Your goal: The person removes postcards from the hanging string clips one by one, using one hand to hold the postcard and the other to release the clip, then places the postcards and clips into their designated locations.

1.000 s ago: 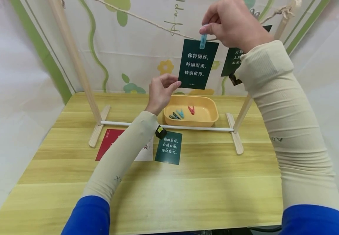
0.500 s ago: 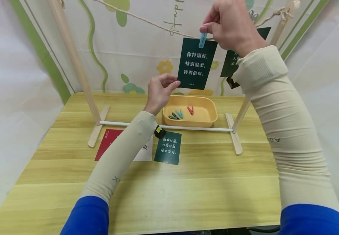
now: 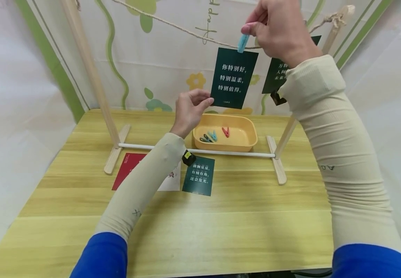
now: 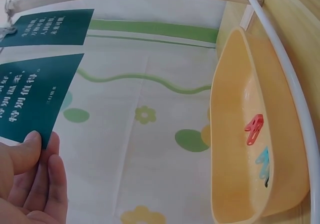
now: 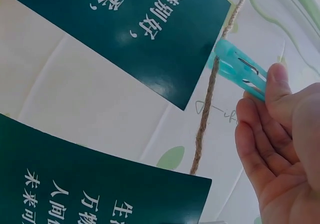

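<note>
Left wrist: hand (image 4: 33,184) pinches green card (image 4: 37,96) by one corner, tray (image 4: 231,164) well apart.

Head view: red card (image 3: 123,169) and white card (image 3: 173,183) are partly covered by the left sleeve (image 3: 143,181). Second hanging card (image 3: 273,79) is partly blocked by the right hand (image 3: 284,33), itself cropped at the top edge. Bottom print (image 3: 226,102) on the held green card (image 3: 235,73) is too small to read. Left wrist view: left hand (image 4: 31,184) and held green card are cropped by the left edge.
</note>
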The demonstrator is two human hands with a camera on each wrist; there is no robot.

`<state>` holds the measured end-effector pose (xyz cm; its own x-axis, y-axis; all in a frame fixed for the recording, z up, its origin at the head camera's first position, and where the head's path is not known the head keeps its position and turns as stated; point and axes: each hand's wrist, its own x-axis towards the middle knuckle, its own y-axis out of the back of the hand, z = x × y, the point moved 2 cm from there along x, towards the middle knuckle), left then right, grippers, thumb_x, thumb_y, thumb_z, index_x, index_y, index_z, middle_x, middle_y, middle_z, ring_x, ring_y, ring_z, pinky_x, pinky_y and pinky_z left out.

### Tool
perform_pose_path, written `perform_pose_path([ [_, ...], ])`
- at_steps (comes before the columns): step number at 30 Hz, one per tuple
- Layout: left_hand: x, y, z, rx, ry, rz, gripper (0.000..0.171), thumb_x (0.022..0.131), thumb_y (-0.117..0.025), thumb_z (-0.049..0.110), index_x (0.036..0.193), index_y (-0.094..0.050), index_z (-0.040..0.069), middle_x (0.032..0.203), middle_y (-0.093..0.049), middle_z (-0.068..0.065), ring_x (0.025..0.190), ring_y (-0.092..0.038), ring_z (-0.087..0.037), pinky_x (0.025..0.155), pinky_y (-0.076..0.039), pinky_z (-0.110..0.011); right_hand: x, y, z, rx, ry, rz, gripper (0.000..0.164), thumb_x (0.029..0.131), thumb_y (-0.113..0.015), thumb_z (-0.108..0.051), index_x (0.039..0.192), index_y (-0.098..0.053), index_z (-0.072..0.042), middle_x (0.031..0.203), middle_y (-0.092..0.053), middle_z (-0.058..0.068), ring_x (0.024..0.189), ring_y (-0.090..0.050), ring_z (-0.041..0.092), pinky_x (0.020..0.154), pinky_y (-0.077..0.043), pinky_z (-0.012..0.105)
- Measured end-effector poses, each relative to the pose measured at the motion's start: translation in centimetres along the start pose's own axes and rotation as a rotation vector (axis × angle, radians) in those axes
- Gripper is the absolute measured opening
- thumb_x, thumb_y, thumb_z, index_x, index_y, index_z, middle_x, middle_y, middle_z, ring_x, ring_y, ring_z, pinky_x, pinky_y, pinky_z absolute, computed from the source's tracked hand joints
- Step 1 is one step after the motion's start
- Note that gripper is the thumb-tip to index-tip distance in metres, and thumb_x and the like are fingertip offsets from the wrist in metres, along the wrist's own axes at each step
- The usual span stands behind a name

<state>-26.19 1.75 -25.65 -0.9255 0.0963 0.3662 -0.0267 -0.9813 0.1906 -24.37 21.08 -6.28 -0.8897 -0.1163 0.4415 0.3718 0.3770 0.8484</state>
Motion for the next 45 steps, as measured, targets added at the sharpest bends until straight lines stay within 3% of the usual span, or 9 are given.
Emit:
perform_pose_path([
  [4,-0.1,0.0,-0.2,-0.001,0.003,-0.001,0.019,0.098,-0.076,0.015,0.115,-0.078,0.006,0.113,-0.08,-0.012,0.103,-0.077,-0.019,0.095,-0.062,-0.026,0.0,0.2,0.1,0.027,-0.002,0.027,0.029,0.111,-0.051,-0.018,0.129,-0.069,-0.004,0.129,-0.069,0.006,0.121,-0.069,0.012,0.092,-0.054,0.012],
  [7,-0.2,0.1,-0.2,0.0,0.005,0.001,0.019,0.098,-0.076,0.014,0.115,-0.078,0.006,0.113,-0.08,-0.012,0.102,-0.077,-0.019,0.094,-0.062,-0.027,-0.1,0.4,0.1,0.039,0.011,0.054,0.028,0.11,-0.054,-0.019,0.126,-0.07,-0.003,0.121,-0.068,0.003,0.11,-0.068,0.007,0.09,-0.052,0.012],
  [13,-0.4,0.4,-0.2,0.011,-0.004,0.0,0.019,0.099,-0.075,0.014,0.116,-0.078,0.006,0.113,-0.08,-0.012,0.101,-0.076,-0.02,0.094,-0.062,-0.027,-0.8,1.0,0.4,0.036,0.028,0.102,0.03,0.108,-0.059,-0.031,0.122,-0.071,-0.008,0.115,-0.068,-0.002,0.087,-0.05,-0.005,0.091,-0.049,0.013],
  [17,-0.6,0.6,-0.1,0.008,-0.018,0.003,0.019,0.099,-0.075,0.012,0.116,-0.078,0.005,0.112,-0.08,-0.013,0.1,-0.076,-0.02,0.093,-0.062,-0.027,-1.4,1.4,0.7,0.098,-0.003,0.111,0.027,0.103,-0.066,-0.04,0.114,-0.072,-0.016,0.102,-0.062,-0.017,0.087,-0.052,-0.004,0.094,-0.051,0.013],
  [20,-0.7,0.7,0.0,0.004,-0.024,0.002,0.019,0.099,-0.075,0.012,0.116,-0.078,0.004,0.112,-0.08,-0.014,0.098,-0.076,-0.02,0.091,-0.062,-0.027,-1.6,1.4,1.1,0.137,-0.005,0.12,0.035,0.098,-0.072,-0.046,0.115,-0.072,-0.016,0.096,-0.058,-0.022,0.088,-0.054,-0.003,0.098,-0.052,0.013],
  [24,-0.9,0.9,0.4,0.007,-0.017,-0.002,0.02,0.099,-0.075,0.013,0.117,-0.078,0.004,0.112,-0.08,-0.013,0.099,-0.075,-0.02,0.092,-0.062,-0.027,-1.8,1.2,1.4,0.124,0.022,0.132,0.053,0.095,-0.074,-0.052,0.126,-0.073,-0.009,0.103,-0.065,-0.014,0.089,-0.056,-0.006,0.102,-0.054,0.014],
  [31,-1.3,1.3,0.6,-0.028,-0.014,-0.006,0.02,0.099,-0.075,0.012,0.116,-0.078,0.004,0.111,-0.08,-0.014,0.097,-0.075,-0.021,0.09,-0.062,-0.026,-2.1,0.6,1.5,0.082,0.09,0.147,0.054,0.096,-0.073,-0.053,0.125,-0.075,-0.007,0.108,-0.069,-0.003,0.086,-0.056,-0.009,0.1,-0.054,0.013],
  [38,-1.6,1.8,0.5,-0.058,-0.019,-0.01,0.02,0.099,-0.075,0.01,0.117,-0.078,0.002,0.111,-0.079,-0.017,0.097,-0.075,-0.022,0.088,-0.061,-0.025,-2.9,0.0,1.5,0.076,0.094,0.132,0.051,0.096,-0.075,-0.049,0.121,-0.075,-0.005,0.092,-0.056,-0.02,0.082,-0.053,-0.008,0.084,-0.049,0.009],
  [45,-1.9,2.6,0.0,-0.061,-0.009,-0.002,0.019,0.099,-0.073,0.007,0.116,-0.077,-0.001,0.111,-0.079,-0.019,0.093,-0.074,-0.019,0.085,-0.06,-0.022,-3.7,-0.7,1.8,0.087,0.119,0.118,0.048,0.093,-0.079,-0.048,0.113,-0.077,-0.004,0.086,-0.058,-0.017,0.074,-0.054,-0.006,0.074,-0.045,0.009],
])
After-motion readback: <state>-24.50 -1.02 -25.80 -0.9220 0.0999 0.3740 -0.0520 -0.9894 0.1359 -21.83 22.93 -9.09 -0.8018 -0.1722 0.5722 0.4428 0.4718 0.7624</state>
